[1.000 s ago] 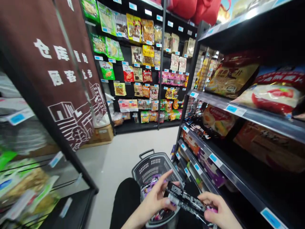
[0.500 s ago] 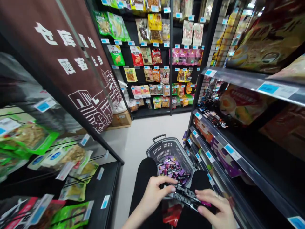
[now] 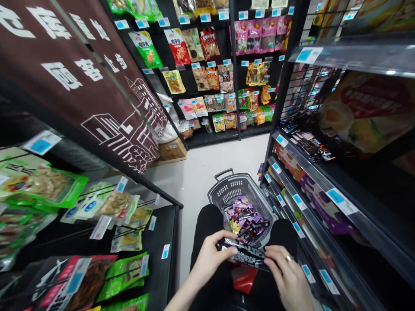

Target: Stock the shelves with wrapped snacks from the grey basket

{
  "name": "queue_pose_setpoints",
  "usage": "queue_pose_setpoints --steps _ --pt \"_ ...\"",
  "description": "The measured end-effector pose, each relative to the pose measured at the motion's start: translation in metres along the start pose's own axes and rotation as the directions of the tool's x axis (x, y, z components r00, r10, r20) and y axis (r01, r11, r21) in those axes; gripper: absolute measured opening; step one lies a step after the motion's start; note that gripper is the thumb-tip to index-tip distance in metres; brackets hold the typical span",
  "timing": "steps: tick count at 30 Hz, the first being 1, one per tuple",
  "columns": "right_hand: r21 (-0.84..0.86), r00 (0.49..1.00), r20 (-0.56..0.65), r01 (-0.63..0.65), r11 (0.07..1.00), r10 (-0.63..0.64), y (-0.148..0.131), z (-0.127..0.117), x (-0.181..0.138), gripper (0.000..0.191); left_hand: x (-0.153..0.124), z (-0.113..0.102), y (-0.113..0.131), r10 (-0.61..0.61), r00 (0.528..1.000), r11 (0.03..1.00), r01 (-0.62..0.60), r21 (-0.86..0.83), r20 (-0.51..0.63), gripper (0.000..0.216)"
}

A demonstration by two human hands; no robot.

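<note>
My left hand pinches the left end of black snack packets with pale lettering. At their right end, the fingers of my right hand, which wears a ring, are closed on them too. The packets lie together, so I cannot tell exactly how many there are. Just beyond my hands stands a grey plastic basket on the floor between my knees. Inside it is a heap of small purple and black packets. Something red shows below my hands, partly hidden by them.
On the right, shelves carry black packets and larger bags. Bagged snacks hang from hooks at the left. A brown banner and a cardboard box stand behind. More snack bags hang on the far rack.
The view has tilted down, so the basket and shelves sit differently in the picture. The black packets are now closer together between my hands, and the pink one by my right hand no longer shows.
</note>
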State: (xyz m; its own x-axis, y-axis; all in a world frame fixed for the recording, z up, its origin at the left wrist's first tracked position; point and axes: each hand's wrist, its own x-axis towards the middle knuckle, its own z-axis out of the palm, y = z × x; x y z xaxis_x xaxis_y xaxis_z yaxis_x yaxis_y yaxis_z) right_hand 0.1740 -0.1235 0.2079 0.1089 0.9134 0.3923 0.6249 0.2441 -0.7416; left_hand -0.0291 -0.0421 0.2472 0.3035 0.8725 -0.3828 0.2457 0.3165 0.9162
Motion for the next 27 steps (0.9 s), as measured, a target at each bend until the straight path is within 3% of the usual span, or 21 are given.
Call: queue_pose_setpoints --steps 3,8,14,18,22,25,27 --pt "0.012 0.998 0.060 0.002 1.000 -0.003 0.006 0.001 0.003 0.016 0.008 -0.007 -0.002 -0.090 0.991 0.991 0.099 -0.094 0.101 0.045" --pt "0.099 0.966 0.259 -0.028 0.995 0.002 0.010 -0.004 0.010 0.020 0.018 -0.012 -0.005 -0.122 0.993 0.989 0.122 -0.086 0.006 0.039" --pt "0.272 0.970 0.208 -0.179 0.945 0.124 0.014 -0.002 0.011 0.021 0.031 -0.012 -0.004 -0.115 0.992 0.982 0.121 -0.142 0.045 0.044" --pt "0.463 0.917 0.232 -0.397 0.792 0.324 0.019 0.001 0.008 0.019 0.035 -0.013 0.000 -0.081 0.992 0.988 0.093 -0.125 0.094 0.043" --pt "0.499 0.787 0.367 -0.616 0.609 0.496 0.019 0.006 0.005 0.035 0.030 -0.010 0.015 -0.076 0.970 0.990 0.045 0.135 0.232 0.044" --pt "0.483 0.802 0.293 -0.594 0.644 0.520 0.013 0.010 0.008 0.033 0.023 -0.003 0.028 -0.126 0.911 0.905 -0.057 0.421 0.394 0.036" --pt "0.472 0.831 0.270 -0.555 0.685 0.487 0.007 0.010 0.013 0.030 0.021 0.006 0.033 -0.104 0.864 0.874 -0.157 0.460 0.493 0.021"
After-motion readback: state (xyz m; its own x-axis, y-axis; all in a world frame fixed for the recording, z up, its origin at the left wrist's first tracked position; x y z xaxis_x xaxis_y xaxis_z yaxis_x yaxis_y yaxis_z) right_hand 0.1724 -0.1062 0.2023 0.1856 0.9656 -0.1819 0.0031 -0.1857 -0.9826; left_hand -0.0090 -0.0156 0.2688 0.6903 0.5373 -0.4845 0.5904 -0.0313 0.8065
